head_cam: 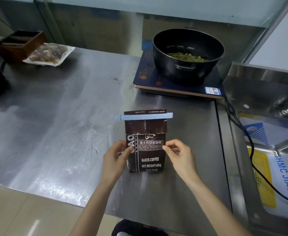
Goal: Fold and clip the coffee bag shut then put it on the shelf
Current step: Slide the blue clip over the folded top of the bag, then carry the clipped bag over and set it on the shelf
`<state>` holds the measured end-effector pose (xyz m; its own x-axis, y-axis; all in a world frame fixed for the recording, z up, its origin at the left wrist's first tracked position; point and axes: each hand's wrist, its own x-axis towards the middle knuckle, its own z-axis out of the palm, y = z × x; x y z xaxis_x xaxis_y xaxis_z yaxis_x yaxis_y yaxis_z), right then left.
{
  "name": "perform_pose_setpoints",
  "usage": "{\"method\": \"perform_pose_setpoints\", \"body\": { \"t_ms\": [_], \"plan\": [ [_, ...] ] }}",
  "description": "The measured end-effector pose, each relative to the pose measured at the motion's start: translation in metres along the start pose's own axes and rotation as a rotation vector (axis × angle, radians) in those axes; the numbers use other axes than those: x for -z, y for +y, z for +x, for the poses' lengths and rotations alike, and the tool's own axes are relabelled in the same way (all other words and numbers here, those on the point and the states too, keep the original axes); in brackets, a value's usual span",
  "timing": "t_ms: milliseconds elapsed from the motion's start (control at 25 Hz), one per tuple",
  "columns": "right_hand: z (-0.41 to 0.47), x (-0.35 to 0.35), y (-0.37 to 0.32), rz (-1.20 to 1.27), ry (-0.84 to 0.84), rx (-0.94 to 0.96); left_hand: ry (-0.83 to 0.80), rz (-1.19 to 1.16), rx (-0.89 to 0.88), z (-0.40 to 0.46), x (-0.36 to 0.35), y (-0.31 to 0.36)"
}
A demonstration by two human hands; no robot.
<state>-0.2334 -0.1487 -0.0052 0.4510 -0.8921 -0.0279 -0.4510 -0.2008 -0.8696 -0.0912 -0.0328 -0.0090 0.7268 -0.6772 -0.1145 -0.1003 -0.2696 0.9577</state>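
Dark brown foil, one item: coffee bag (145, 150), standing upright near the front edge of the steel counter (63, 116), label facing the wearer. Top portion folded flat and crossed by one pale blue clip (144, 116), which lay horizontally over the fold with both ends overhanging the bag's sides; a short strip of the bag's mouth showed above it.

Hands, two. Left hand (115, 159) held the bag's left edge, thumb on the front face and fingers behind, pinched on the foil. Right hand (180, 156) held the right edge likewise, thumb tip on the label and fingers curled at the side, also pinched on the bag.

Step in hand, as judged: folding and clipping appeared complete; the bag was gripped on both sides, ready for lifting. Next move would call for raising it without loosening the clip and carrying it to the shelf. No shelf was plainly identifiable in view, so the wearer would likely need to turn or look up to find it.

Other items, counted: one black pot (188, 55) containing green vegetable pieces, set on one induction hob (175, 82); one black power cable (252, 150) running off to the right; one vacuum-sealed packet (48, 54) at the counter's far left; one dark wooden box (19, 43) behind it.
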Motion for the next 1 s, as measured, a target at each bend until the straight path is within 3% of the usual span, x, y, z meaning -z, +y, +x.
{"method": "perform_pose_setpoints", "body": {
  "t_ms": [600, 1000],
  "plan": [
    [-0.057, 0.015, -0.021, 0.200, 0.358, -0.100, -0.353, 0.011, -0.193, 0.003, 0.002, 0.038],
    [-0.114, 0.057, -0.004, 0.261, 0.652, -0.127, -0.605, 0.046, -0.371, -0.025, -0.041, 0.064]
  ]
}}
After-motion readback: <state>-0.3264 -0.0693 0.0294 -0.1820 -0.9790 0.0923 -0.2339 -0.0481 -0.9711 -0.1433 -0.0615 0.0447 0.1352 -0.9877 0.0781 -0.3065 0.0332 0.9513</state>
